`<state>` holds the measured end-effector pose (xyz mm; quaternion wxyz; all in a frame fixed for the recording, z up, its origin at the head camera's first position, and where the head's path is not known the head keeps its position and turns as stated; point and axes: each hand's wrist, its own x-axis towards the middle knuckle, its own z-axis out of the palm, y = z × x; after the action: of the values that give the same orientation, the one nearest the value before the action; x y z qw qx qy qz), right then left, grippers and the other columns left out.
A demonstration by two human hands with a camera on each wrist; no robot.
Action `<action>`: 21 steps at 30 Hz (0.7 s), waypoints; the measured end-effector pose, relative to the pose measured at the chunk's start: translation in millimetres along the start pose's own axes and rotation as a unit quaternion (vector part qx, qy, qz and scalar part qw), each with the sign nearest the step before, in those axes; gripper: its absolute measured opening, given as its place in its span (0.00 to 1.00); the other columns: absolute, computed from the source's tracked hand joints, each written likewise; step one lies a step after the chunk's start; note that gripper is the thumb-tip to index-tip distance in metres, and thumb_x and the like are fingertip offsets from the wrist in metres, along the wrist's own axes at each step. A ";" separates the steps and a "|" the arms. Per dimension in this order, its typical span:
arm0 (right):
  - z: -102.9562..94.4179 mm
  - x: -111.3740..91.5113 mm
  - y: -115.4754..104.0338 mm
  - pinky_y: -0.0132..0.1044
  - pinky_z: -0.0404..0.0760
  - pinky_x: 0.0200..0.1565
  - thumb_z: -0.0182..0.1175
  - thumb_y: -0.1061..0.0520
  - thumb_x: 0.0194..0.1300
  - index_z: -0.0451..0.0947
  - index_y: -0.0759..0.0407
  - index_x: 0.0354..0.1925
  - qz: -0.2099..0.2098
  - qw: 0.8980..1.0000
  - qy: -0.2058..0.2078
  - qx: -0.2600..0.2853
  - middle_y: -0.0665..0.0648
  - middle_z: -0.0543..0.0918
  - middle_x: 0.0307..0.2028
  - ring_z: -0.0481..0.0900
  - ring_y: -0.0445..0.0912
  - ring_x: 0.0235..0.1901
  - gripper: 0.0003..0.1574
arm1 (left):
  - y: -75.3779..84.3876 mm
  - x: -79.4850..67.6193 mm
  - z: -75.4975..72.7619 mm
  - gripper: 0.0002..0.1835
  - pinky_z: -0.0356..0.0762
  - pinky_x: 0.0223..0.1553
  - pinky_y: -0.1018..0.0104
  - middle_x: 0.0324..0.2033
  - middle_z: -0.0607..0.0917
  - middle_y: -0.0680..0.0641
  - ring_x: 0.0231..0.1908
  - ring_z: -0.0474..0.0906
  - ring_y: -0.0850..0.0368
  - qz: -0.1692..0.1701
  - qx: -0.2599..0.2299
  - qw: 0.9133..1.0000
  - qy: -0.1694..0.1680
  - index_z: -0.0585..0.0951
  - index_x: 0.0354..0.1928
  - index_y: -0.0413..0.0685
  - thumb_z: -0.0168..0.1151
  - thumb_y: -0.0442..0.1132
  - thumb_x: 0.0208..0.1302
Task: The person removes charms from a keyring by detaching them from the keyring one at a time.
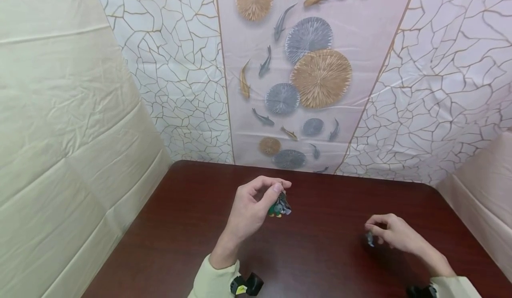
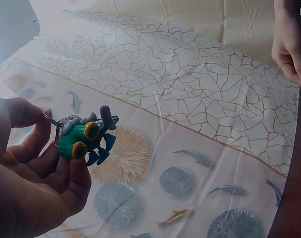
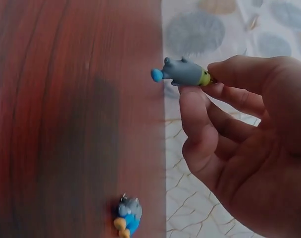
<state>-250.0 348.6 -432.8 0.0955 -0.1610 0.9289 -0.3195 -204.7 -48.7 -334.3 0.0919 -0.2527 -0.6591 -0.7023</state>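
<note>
My left hand (image 1: 248, 204) is raised over the middle of the table and pinches a metal ring. From it hangs a bunch of small figure keychains (image 2: 86, 136), with green, grey, dark blue and orange parts; they overlap, so their number is unclear. At the right side of the table, my right hand (image 1: 396, 233) pinches the top of a small grey figure charm (image 3: 185, 73) between thumb and fingertips. That charm has a yellow-green band and a blue tip. In the right wrist view, another small figure (image 3: 129, 216), grey and blue with orange feet, appears against the tabletop.
The dark red-brown wooden table (image 1: 312, 249) has rounded far corners. Behind it hangs a patterned cloth (image 1: 192, 66) with fish and round motifs, and a plain cream cloth (image 1: 72, 133) hangs on the left. A black wrist camera (image 1: 248, 284) sits at the left sleeve.
</note>
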 end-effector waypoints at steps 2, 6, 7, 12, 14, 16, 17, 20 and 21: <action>-3.9 3.3 7.3 0.36 0.74 0.15 0.55 0.51 0.72 0.81 0.61 0.41 -0.002 1.000 -0.020 0.007 0.51 0.76 0.18 0.70 0.37 0.14 0.14 | -0.5 0.5 0.2 0.09 0.83 0.30 0.69 0.45 0.88 0.45 0.32 0.83 0.61 0.002 -0.001 1.000 0.000 0.83 0.43 0.44 0.59 0.40 0.70; -10.8 10.1 20.1 0.35 0.73 0.14 0.54 0.56 0.72 0.81 0.62 0.40 -0.014 0.998 -0.063 0.021 0.53 0.77 0.19 0.72 0.39 0.15 0.12 | -1.3 0.9 1.0 0.09 0.83 0.30 0.68 0.45 0.88 0.45 0.30 0.83 0.61 0.000 0.001 1.000 -0.002 0.84 0.44 0.44 0.59 0.40 0.70; -12.2 11.9 22.7 0.35 0.73 0.14 0.53 0.57 0.72 0.81 0.63 0.40 -0.016 0.997 -0.073 0.024 0.53 0.78 0.20 0.72 0.39 0.16 0.12 | -1.3 1.0 1.2 0.09 0.83 0.30 0.68 0.45 0.88 0.45 0.30 0.83 0.61 0.000 0.001 1.000 -0.003 0.84 0.44 0.44 0.59 0.40 0.70; -13.4 19.3 31.5 0.32 0.71 0.13 0.53 0.58 0.72 0.81 0.62 0.37 -0.011 0.994 -0.108 0.025 0.54 0.80 0.23 0.74 0.41 0.16 0.12 | -1.3 1.0 1.8 0.09 0.82 0.28 0.68 0.45 0.87 0.42 0.28 0.83 0.61 -0.006 0.001 1.000 -0.003 0.84 0.45 0.43 0.59 0.39 0.70; -12.5 21.2 32.9 0.31 0.70 0.13 0.54 0.58 0.72 0.81 0.62 0.36 -0.004 0.993 -0.111 0.027 0.55 0.79 0.23 0.72 0.40 0.15 0.12 | -1.5 1.3 2.2 0.10 0.82 0.27 0.68 0.45 0.87 0.42 0.27 0.83 0.61 -0.011 -0.001 1.000 -0.002 0.84 0.45 0.43 0.59 0.40 0.70; -11.6 22.5 33.3 0.30 0.68 0.12 0.54 0.58 0.72 0.80 0.63 0.36 0.006 0.993 -0.111 0.032 0.55 0.79 0.23 0.71 0.40 0.14 0.12 | -1.4 1.6 2.5 0.10 0.82 0.27 0.69 0.45 0.87 0.43 0.26 0.83 0.61 -0.016 -0.001 1.000 -0.002 0.84 0.45 0.44 0.59 0.40 0.70; -11.2 23.0 33.3 0.31 0.68 0.12 0.54 0.58 0.72 0.80 0.63 0.37 0.011 0.993 -0.109 0.034 0.56 0.79 0.23 0.71 0.40 0.14 0.12 | -1.6 1.7 2.6 0.10 0.82 0.27 0.68 0.44 0.87 0.43 0.25 0.82 0.61 -0.018 -0.001 1.000 -0.001 0.85 0.45 0.44 0.59 0.40 0.70; -10.7 24.4 33.1 0.33 0.69 0.12 0.53 0.58 0.72 0.80 0.63 0.38 0.023 0.994 -0.103 0.031 0.56 0.78 0.25 0.70 0.40 0.13 0.11 | -2.1 1.4 2.7 0.10 0.82 0.26 0.67 0.43 0.87 0.43 0.25 0.82 0.61 -0.020 0.002 1.000 0.002 0.85 0.45 0.44 0.59 0.40 0.70; -10.9 25.1 33.1 0.35 0.70 0.12 0.53 0.58 0.72 0.80 0.63 0.39 0.026 0.994 -0.101 0.028 0.56 0.78 0.25 0.71 0.41 0.13 0.11 | -2.1 1.3 2.7 0.10 0.83 0.26 0.67 0.43 0.87 0.43 0.25 0.82 0.61 -0.020 0.002 1.000 0.002 0.85 0.45 0.44 0.59 0.39 0.70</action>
<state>-284.2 370.3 -446.8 0.2019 -0.1653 0.9090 -0.3250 -206.2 -45.6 -335.5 0.0795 -0.2377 -0.6651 -0.7034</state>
